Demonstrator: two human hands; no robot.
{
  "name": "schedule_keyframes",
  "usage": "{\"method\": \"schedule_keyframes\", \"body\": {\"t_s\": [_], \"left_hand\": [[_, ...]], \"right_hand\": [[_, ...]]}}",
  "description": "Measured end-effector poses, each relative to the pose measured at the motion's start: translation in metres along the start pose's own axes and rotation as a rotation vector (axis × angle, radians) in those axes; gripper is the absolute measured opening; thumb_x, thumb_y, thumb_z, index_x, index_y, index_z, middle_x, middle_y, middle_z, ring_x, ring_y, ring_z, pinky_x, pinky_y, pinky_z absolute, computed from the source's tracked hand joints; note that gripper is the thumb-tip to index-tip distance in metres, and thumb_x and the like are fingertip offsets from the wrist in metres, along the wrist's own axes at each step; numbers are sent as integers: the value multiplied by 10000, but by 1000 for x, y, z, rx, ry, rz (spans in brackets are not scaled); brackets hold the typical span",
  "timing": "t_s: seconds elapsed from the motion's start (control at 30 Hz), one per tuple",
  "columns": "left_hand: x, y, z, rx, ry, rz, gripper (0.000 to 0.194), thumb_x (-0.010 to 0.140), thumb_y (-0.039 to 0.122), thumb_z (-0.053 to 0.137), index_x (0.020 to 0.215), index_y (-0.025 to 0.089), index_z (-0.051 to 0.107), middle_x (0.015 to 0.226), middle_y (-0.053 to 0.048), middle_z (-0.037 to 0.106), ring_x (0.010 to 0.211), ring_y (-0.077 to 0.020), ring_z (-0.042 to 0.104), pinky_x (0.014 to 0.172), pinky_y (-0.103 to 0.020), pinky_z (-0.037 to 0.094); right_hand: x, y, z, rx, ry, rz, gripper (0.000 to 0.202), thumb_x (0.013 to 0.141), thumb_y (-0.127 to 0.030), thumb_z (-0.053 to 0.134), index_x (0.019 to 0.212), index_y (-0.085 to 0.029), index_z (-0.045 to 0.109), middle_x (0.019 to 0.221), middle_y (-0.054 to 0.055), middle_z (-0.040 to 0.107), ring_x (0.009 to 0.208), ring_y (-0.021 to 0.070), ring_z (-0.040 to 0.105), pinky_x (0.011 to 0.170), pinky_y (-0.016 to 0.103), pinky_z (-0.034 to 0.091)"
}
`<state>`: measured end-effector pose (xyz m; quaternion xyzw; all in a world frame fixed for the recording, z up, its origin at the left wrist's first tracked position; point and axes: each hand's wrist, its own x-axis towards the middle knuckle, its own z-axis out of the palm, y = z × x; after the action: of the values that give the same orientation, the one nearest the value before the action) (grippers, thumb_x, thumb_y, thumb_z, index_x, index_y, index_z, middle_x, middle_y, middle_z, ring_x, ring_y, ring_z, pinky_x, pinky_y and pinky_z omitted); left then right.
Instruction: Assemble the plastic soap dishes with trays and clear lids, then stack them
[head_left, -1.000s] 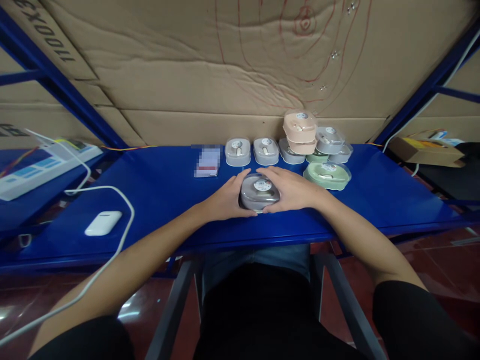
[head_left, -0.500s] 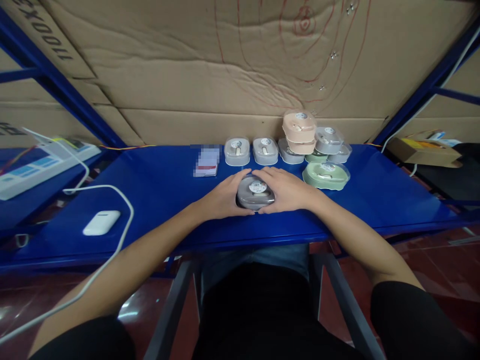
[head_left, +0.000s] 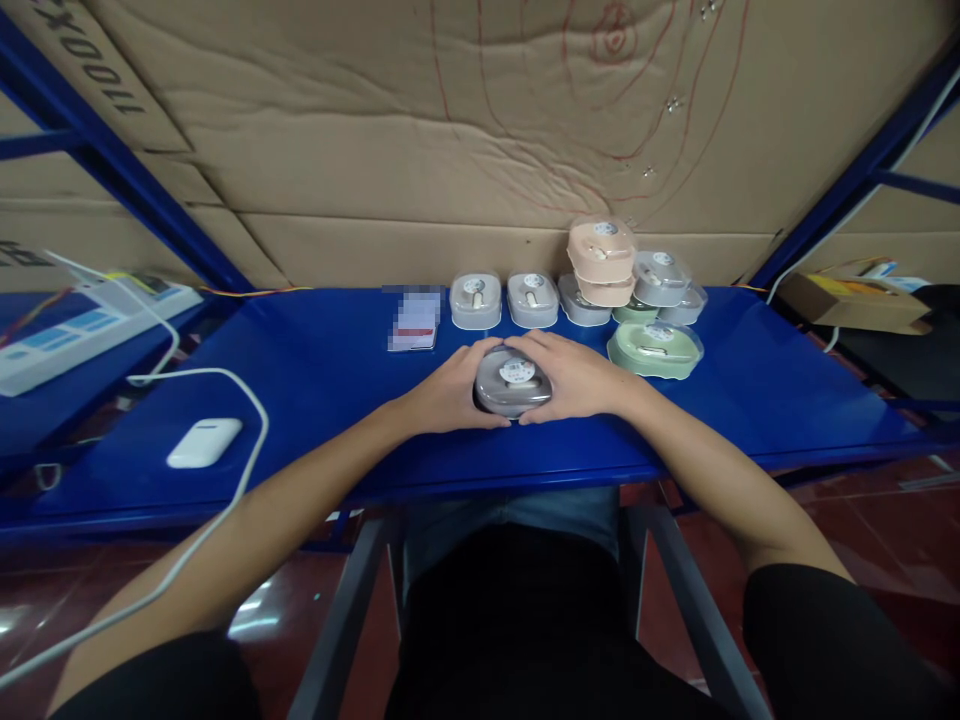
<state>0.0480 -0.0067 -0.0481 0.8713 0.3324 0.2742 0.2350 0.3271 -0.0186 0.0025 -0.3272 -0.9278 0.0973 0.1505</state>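
A grey oval box with a clear lid (head_left: 516,398) and a round white label sits on the blue tabletop near its front edge, right before me. From the left side my left hand (head_left: 452,390) is wrapped round it, fingers at the back and thumb at the front. My right hand (head_left: 576,378) grips the opposite side in the same way. Both palms cover the box's ends. Just beyond my right wrist lies a green box of the same kind (head_left: 655,352).
Two grey boxes (head_left: 475,302) (head_left: 532,302) stand at the back, beside a stack topped by a peach box (head_left: 601,250). A phone (head_left: 418,320) lies left of them. On the left are a white earphone case (head_left: 205,443), a white cable (head_left: 251,400) and a power strip (head_left: 90,345).
Both hands keep their hold on the grey box, which is nearly where it was. The whole view has shifted very slightly.
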Motion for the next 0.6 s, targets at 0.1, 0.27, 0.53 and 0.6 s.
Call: {"method": "schedule_keyframes", "body": {"t_s": [0.1, 0.27, 0.53, 0.6], "left_hand": [[0, -4, 2, -4, 3, 3, 1252, 663, 637, 1061, 1685, 283, 431, 1699, -202, 568, 1515, -497, 589, 1225, -690, 537], [1, -7, 5, -36, 27, 22, 1238, 618, 620, 1082, 1639, 274, 472, 1640, -203, 609, 1504, -490, 600, 1220, -685, 541], [3, -2, 2, -54, -7, -9, 1217, 578, 661, 1090, 1568, 253, 513, 1564, -189, 659, 1437, -470, 649, 1187, -661, 562], [3, -2, 2, -60, -7, -7, 1200, 581, 653, 1089, 1562, 263, 517, 1540, -176, 676, 1417, -462, 664, 1169, -653, 572]], "right_hand": [[2, 1, -4, 8, -48, 20, 1092, 781, -570, 978, 1689, -202, 495, 1477, 182, 674, 1343, 425, 677, 1120, 572, 580], [1, 1, -6, -20, -72, 34, 1093, 771, -596, 969, 1686, -222, 501, 1412, 162, 693, 1275, 416, 701, 1062, 544, 588], [2, -5, -10, -15, -89, 54, 1086, 751, -597, 968, 1667, -212, 529, 1417, 169, 695, 1256, 412, 709, 1007, 513, 596], [2, -6, -12, -11, -96, 61, 1088, 749, -597, 970, 1666, -209, 531, 1422, 171, 700, 1265, 417, 712, 1009, 517, 599]]}}
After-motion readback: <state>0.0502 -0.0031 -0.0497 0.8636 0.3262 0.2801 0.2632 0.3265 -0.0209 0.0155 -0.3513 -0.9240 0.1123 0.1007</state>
